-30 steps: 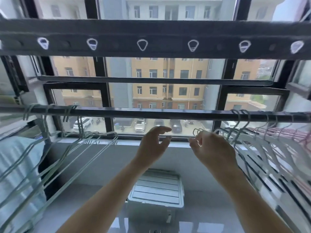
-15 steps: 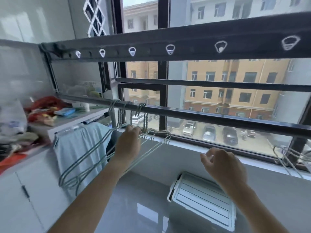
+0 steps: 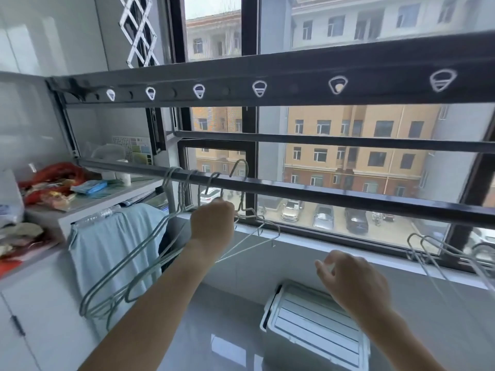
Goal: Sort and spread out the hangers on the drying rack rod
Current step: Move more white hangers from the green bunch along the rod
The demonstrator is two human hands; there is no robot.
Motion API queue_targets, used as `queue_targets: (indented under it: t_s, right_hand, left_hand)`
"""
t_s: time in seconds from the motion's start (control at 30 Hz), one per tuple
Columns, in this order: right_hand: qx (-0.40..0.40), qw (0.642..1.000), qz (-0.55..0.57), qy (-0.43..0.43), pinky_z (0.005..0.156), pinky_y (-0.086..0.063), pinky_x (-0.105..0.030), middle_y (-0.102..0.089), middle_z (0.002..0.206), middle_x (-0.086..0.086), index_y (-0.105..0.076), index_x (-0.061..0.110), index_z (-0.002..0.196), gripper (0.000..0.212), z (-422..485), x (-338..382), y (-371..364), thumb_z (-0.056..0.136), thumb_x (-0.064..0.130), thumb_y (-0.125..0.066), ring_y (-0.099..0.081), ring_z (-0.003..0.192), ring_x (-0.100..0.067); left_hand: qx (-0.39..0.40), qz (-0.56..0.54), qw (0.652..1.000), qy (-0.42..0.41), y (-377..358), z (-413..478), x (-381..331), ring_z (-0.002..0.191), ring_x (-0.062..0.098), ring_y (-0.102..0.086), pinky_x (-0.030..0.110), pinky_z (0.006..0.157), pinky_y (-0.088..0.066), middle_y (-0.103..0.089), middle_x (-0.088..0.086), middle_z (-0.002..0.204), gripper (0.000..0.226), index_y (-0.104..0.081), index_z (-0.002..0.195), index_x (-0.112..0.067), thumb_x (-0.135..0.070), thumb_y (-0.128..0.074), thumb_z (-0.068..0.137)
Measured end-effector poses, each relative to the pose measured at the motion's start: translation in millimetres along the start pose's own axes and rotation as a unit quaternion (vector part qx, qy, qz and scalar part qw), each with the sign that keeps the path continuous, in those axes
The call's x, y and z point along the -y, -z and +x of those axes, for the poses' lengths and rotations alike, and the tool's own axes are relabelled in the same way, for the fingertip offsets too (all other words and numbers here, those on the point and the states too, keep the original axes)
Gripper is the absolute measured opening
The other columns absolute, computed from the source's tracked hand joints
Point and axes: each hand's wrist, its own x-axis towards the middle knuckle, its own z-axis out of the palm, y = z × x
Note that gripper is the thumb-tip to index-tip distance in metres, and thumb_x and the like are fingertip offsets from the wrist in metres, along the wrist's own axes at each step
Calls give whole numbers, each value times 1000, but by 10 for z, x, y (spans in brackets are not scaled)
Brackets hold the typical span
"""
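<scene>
A dark drying rack rod runs across the window from the left down to the right. Several pale green wire hangers hang bunched on its left part. My left hand grips the neck of one green hanger just below the rod; that hanger's hook stands lifted above the rod. My right hand hovers lower, under the rod, with loosely curled fingers and nothing in it. A few white hangers show at the far right, their hooks out of frame.
A wide dark upper bar with hanging holes spans above. A pale blue towel hangs at the left beside a cluttered white shelf. A white lidded box sits on the shiny floor below my right hand.
The view swung left. My left hand went to the green bunch, took one hanger and raised its hook above the rod. My right hand dropped away from the white hangers.
</scene>
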Motion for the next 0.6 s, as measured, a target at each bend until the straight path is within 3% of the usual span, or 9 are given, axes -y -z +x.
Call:
queue_targets:
  t_s: [0.17, 0.3, 0.43, 0.6]
  right_hand:
    - [10, 1000, 1, -9, 67, -54, -31, -69, 82, 4, -62, 25, 96, 33, -64, -55, -31, 88, 52, -45, -66, 78, -19]
    - [7, 1000, -14, -23, 66, -55, -32, -69, 80, 4, -61, 24, 95, 34, -131, -210, -6, 88, 53, -45, -66, 76, -19]
    - [17, 999, -17, -46, 68, -55, -34, -69, 83, 4, -60, 24, 95, 32, -179, -376, -6, 87, 51, -47, -66, 77, -19]
    - [34, 996, 65, -43, 87, -50, -34, -61, 114, 1, -54, 21, 120, 43, -158, -517, -33, 85, 45, -56, -59, 102, -16]
  left_hand:
    - [52, -31, 998, -13, -100, 136, -371, 59, 22, -58, 26, 49, -39, -50, 2, 56, 24, -46, 59, -14, -5, -55, 79]
    - [76, -57, 994, -50, -371, 15, -603, 70, 25, -62, 29, 55, -42, -63, 4, 73, 13, -61, 74, -13, -13, -53, 84]
    - [78, -119, 984, -109, -565, -165, -804, 71, 23, -63, 28, 57, -46, -65, -1, 76, 20, -61, 74, -14, -21, -48, 87]
    - [3, -218, 958, -186, -525, -307, -970, 59, 17, -59, 23, 49, -40, -58, -8, 65, 25, -63, 73, -21, -37, -50, 86]
